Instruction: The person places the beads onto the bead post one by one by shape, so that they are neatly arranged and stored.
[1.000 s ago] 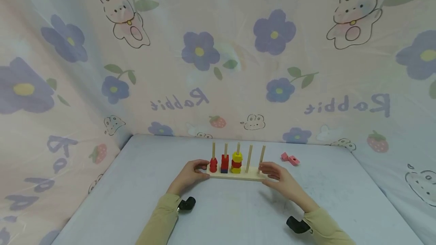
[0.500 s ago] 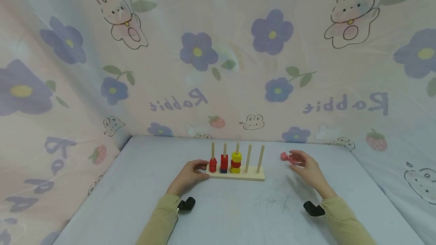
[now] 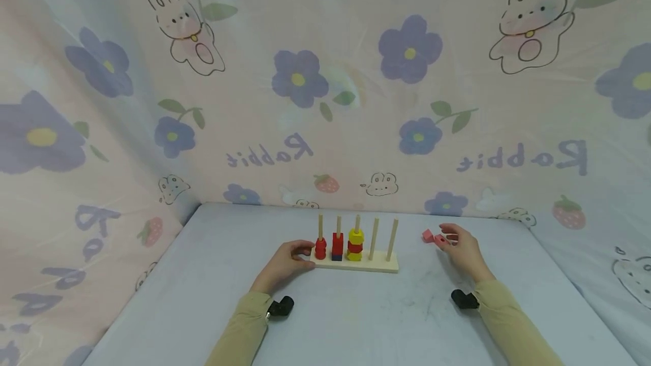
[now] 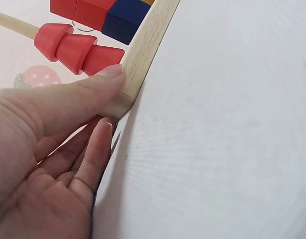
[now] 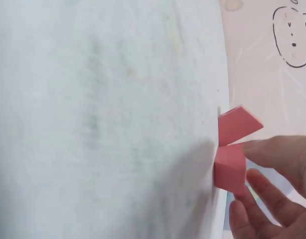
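Note:
A wooden peg stand (image 3: 376,264) sits on the table with upright pegs; the two on the right are bare. My left hand (image 3: 282,264) grips its left end, thumb on the front edge, as the left wrist view also shows. On the pegs are red rounded beads (image 3: 320,249), red blocks over a dark blue block (image 3: 337,246), and yellow pieces with a red one between (image 3: 355,244). Right of the stand, my right hand (image 3: 464,252) pinches a pink block (image 5: 229,168) low at the table. Its fingertips are partly hidden behind the block. A second pink block (image 5: 237,124) lies beside it.
The white table (image 3: 356,321) carries the stand and blocks. A curtain (image 3: 351,123) printed with rabbits and flowers hangs behind and at the sides. A black wrist camera (image 3: 281,306) is on the left wrist, another black camera (image 3: 464,299) on the right.
My right hand has left the right end of the stand, moved right to the pink blocks and closed on the nearer one. My left hand has stayed on the stand.

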